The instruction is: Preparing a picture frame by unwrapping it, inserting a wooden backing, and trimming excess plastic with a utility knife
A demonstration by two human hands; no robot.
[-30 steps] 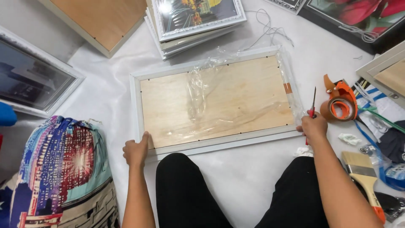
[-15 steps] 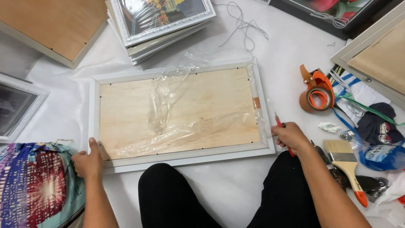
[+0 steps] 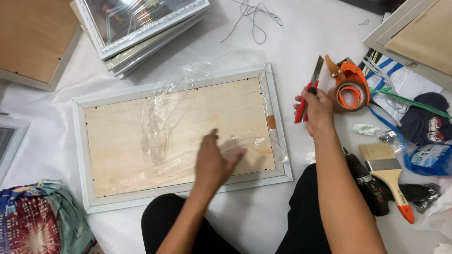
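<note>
White sheeting on the floor, big white frame [image 3: 181,141] lying face down, long side left-right before me. Left hand [image 3: 214,164] spread flat over its wooden back; right hand [image 3: 316,109], just past the frame's right edge, gripping a red utility knife [image 3: 308,91].

The left hand [image 3: 214,162] is over the picture frame [image 3: 181,141], whose wooden back is flat and open, with only loose plastic wrap [image 3: 160,127] on it. Past the frame's far side, a stack of frames [image 3: 141,28] and a thin cord [image 3: 252,19] lie in the way. The right hand [image 3: 315,110] holds a red knife [image 3: 308,91] close beside an orange tape roll [image 3: 351,91]. Farther right it is crowded: a paintbrush [image 3: 388,176], a drill [image 3: 367,183] and bags [image 3: 431,155]. The white floor sheet [image 3: 42,141] left of the frame is open.
</note>
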